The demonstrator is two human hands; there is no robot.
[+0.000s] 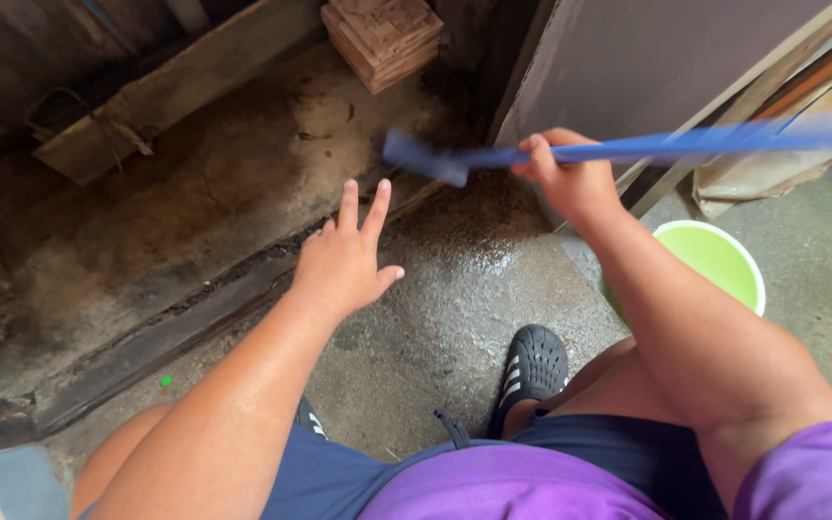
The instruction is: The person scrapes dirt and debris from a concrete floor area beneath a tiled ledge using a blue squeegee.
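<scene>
Gripping a blue brush handle [628, 149], the right hand [570, 178] holds it above the wet concrete floor [455, 308]. Left of the handle, the left hand [344, 260] hovers with fingers spread, holding nothing. Below the handle stands a green bucket [719, 260].

Soft daylight, glare on the wet floor [474, 260], dim upper left, blue handle [686, 144] seemingly motion-blurred.
</scene>
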